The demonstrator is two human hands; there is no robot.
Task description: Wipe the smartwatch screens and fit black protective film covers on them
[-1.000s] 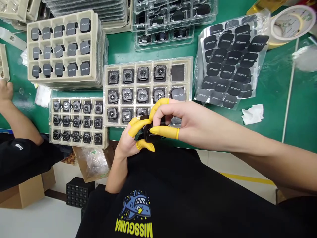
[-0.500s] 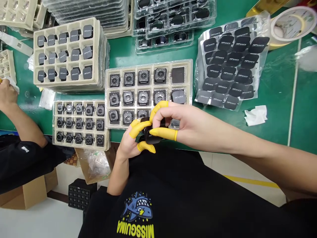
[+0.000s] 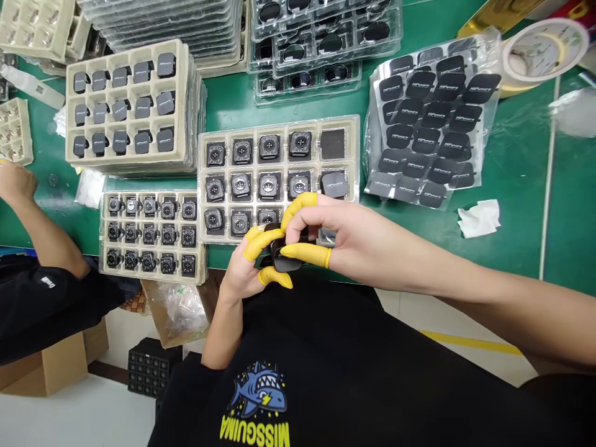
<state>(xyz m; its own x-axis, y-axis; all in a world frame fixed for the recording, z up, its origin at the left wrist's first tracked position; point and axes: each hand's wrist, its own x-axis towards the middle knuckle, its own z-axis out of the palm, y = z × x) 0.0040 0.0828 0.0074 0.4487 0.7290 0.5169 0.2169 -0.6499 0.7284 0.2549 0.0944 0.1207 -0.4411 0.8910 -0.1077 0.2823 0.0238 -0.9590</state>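
My left hand (image 3: 246,266) is closed at the near edge of the tray, yellow finger cots on its fingers, gripping a dark smartwatch body (image 3: 285,263). My right hand (image 3: 321,230), also in yellow finger cots, pinches the upper right side of that watch. A dark film seems to lie on the watch's face; the fingers hide much of it. Just beyond my hands is a beige tray (image 3: 201,186) of watch bodies, mostly back side up. One watch (image 3: 335,184) at its right lies with a printed dark film facing up, and the corner pocket holds only a dark pad (image 3: 333,144).
Sheets of printed dark films (image 3: 421,139) lie at the right, beside tape rolls (image 3: 542,53) and a crumpled white tissue (image 3: 479,218). Stacked trays (image 3: 125,102) and a smaller watch tray (image 3: 149,218) stand left. A co-worker's arm (image 3: 46,223) reaches in from the left.
My hands stay almost in place around the watch, which tilts slightly. The view has shifted a little. The co-worker's hand has moved slightly downward at the left edge.
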